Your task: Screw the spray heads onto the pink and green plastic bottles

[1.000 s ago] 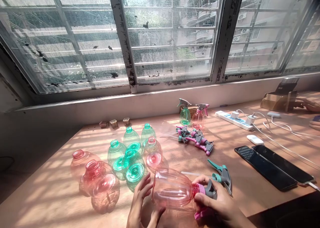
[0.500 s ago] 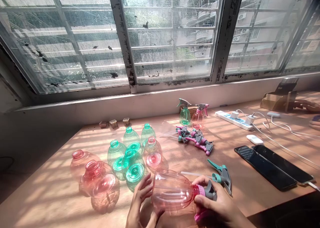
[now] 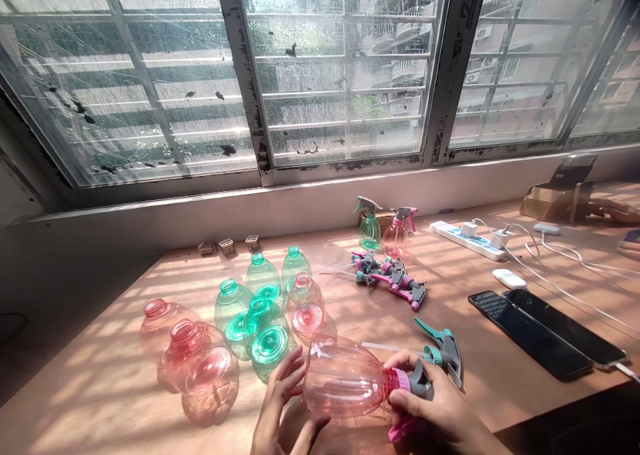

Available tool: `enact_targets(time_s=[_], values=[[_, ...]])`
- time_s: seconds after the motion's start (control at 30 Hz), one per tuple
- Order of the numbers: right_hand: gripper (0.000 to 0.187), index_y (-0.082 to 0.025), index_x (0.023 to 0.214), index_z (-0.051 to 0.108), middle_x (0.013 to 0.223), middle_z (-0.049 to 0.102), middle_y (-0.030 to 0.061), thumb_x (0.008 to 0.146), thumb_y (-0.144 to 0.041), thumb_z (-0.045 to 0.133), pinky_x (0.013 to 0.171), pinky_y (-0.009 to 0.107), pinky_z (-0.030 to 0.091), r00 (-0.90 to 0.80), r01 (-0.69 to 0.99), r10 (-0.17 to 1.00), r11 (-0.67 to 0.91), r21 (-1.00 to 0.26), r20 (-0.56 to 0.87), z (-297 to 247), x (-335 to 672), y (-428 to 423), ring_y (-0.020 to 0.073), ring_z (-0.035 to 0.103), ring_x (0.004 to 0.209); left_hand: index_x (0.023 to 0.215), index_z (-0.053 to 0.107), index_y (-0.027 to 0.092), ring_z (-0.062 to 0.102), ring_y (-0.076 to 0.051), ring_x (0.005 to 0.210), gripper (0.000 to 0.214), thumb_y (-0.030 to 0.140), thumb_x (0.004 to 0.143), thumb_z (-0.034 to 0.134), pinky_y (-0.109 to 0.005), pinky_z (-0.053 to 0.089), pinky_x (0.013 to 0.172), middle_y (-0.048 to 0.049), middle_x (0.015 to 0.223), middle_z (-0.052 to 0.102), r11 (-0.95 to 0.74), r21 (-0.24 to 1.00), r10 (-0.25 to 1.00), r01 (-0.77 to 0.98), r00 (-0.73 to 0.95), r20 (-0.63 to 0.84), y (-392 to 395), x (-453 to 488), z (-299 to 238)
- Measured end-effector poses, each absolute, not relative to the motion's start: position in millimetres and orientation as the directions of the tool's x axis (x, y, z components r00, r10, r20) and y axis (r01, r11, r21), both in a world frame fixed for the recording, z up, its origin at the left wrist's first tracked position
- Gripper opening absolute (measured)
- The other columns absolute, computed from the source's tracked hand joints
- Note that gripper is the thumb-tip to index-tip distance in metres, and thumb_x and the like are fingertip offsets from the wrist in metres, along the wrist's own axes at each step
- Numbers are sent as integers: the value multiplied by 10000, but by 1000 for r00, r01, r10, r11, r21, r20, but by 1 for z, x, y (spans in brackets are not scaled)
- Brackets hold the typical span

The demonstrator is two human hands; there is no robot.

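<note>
Bottle (image 3: 345, 383) held sideways. Left hand (image 3: 280, 412) props its base, fingers (image 3: 291, 374) spread; right hand (image 3: 437, 412) pinches its spray head (image 3: 419, 383).

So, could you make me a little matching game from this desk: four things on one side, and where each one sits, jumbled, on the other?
Things:
1. pink bottle
2. green trigger head
3. power strip
4. two phones

Places:
A. farthest back of the four
B. held between left hand and right hand
C. lying flat, side by side, on the right
D. lying loose just beyond the right hand

Pairs: 1-B, 2-D, 3-A, 4-C.
</note>
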State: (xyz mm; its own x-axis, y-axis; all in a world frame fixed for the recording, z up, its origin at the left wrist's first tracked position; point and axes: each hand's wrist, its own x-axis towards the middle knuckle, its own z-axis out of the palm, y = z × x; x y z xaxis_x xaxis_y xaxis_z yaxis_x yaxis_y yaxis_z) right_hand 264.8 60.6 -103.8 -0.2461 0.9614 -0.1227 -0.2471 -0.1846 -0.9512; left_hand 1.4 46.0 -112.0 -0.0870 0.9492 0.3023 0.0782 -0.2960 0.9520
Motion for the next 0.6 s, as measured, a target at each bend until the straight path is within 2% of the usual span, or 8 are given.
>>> enact_targets(time_s=[0.2,0.3,0.5,0.6], values=[[581,-197,1043,597,658,774,2,701,-514,943,587,282,623,-254,-227,958,-189,-955,-129,-102,263,59,217,785,599,1235,713,323,493,-383,1474,539,541,773,887,-363,584,1049,-93,1601,496,-315,949,945,-2,-92,313,46,7,-113],[552,-191,1005,622,670,763,-4,695,-512,945,598,278,623,-263,-213,959,-162,-963,-103,-102,262,58,200,776,601,1188,714,308,548,-384,1425,474,579,817,833,-396,596,1038,-97,1610,483,-297,955,951,-26,-98,293,47,8,-112],[576,-199,1046,602,643,768,3,717,-549,920,560,290,615,-241,-206,963,-171,-963,-119,-103,265,61,216,769,573,1244,728,353,459,-371,1492,403,572,907,726,-421,540,1111,-59,1642,444,-337,918,917,208,-147,370,50,6,-116],[568,-198,1036,607,644,762,-2,723,-560,912,566,289,615,-233,-194,966,-158,-968,-111,-104,265,61,207,761,569,1261,709,361,402,-368,1529,437,563,878,767,-406,543,1108,-50,1647,420,-373,909,906,187,-137,400,50,8,-117]])
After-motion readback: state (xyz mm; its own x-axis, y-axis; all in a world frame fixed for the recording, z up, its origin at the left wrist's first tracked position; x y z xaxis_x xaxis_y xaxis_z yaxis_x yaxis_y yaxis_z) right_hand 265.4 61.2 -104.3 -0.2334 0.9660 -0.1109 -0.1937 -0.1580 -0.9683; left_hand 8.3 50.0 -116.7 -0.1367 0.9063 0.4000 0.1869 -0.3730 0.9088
